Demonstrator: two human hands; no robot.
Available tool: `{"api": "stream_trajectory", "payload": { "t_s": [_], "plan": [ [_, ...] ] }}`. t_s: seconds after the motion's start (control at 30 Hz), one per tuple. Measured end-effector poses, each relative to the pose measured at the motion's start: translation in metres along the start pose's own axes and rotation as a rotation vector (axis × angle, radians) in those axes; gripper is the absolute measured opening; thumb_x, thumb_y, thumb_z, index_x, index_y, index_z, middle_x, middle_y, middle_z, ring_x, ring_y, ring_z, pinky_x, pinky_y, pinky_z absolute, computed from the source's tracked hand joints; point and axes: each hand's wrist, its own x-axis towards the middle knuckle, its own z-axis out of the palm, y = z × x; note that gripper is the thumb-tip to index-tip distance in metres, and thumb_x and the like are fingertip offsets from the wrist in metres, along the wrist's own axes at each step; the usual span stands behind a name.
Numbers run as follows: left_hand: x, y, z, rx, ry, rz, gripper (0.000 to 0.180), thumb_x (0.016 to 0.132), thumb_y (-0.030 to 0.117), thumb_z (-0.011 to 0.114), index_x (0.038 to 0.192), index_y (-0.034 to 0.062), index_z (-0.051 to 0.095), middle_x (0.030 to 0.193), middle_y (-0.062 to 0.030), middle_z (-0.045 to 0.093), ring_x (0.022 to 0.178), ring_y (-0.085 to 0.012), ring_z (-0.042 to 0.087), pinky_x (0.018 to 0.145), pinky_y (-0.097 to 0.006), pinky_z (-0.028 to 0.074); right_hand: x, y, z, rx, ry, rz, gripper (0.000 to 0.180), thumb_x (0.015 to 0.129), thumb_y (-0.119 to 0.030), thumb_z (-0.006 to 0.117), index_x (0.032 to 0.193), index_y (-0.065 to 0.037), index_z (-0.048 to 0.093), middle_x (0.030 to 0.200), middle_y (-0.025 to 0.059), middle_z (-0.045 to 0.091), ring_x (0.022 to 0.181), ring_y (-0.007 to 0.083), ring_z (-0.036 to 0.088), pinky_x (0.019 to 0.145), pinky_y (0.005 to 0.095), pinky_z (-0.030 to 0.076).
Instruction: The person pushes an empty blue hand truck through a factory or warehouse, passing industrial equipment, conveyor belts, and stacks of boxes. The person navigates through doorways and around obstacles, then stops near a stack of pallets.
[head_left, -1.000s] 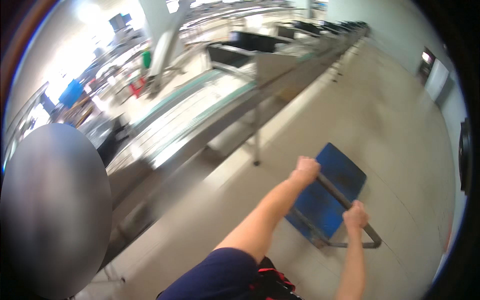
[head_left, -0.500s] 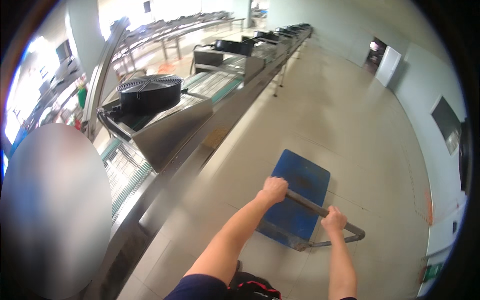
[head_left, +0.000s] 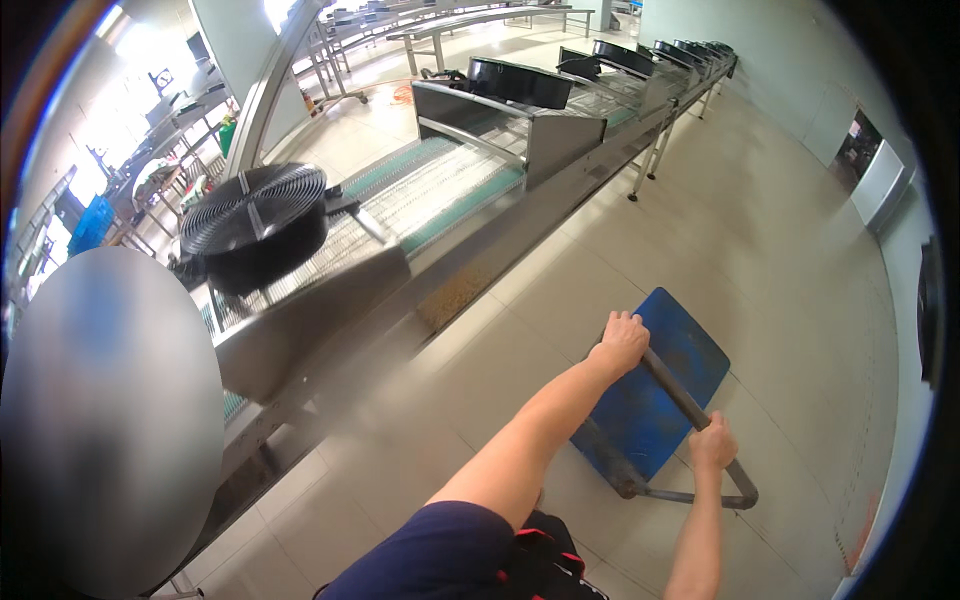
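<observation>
- Left hand [head_left: 624, 340]: fingers wrapped round the far part of the grey handle [head_left: 676, 390], from what I see.
- Right hand [head_left: 713, 443]: fingers clenched on same bar, nearer its bent corner.
- Blue platform cart [head_left: 640, 408]: on tiled floor [head_left: 540, 400], in front of the person, deck dark-scuffed.
- Conveyor [head_left: 435, 180]: to person's left, running toward far wall.
- Round black fan [head_left: 258, 225]: on conveyor, wire grille up.
- White door [head_left: 880, 185]: far right, standing open.
</observation>
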Motion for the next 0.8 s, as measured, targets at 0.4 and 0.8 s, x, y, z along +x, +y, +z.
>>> {"api": "stream_trajectory", "payload": {
  "t_s": [0.4, 0.8],
  "plan": [
    [0.323, -0.016, 0.034, -0.121, -0.119, 0.07, 0.017, 0.074, 0.026, 0.075, 0.087, 0.0152, 0.074, 0.092, -0.0041, 0.07, 0.094, -0.0216, 0.064, 0.08, -0.035, 0.044, 0.29, 0.036, 0.068, -0.006, -0.099, 0.085, 0.011, 0.079, -0.009, 0.063, 0.088, -0.009, 0.057, 0.082, 0.0152, 0.065, 0.077, 0.0383, 0.064, 0.065, 0.0489, 0.048],
    [0.614, 0.013, 0.072, -0.195, -0.122, 0.16, 0.017, 0.072, 0.027, 0.076, 0.081, 0.0129, 0.073, 0.085, -0.0051, 0.069, 0.086, -0.0208, 0.065, 0.072, -0.033, 0.044, 0.573, 0.141, 0.149, -0.068, -0.064, 0.047, 0.012, 0.079, -0.01, 0.064, 0.087, -0.008, 0.056, 0.085, 0.014, 0.063, 0.079, 0.0384, 0.062, 0.064, 0.0477, 0.048]
  ]
}}
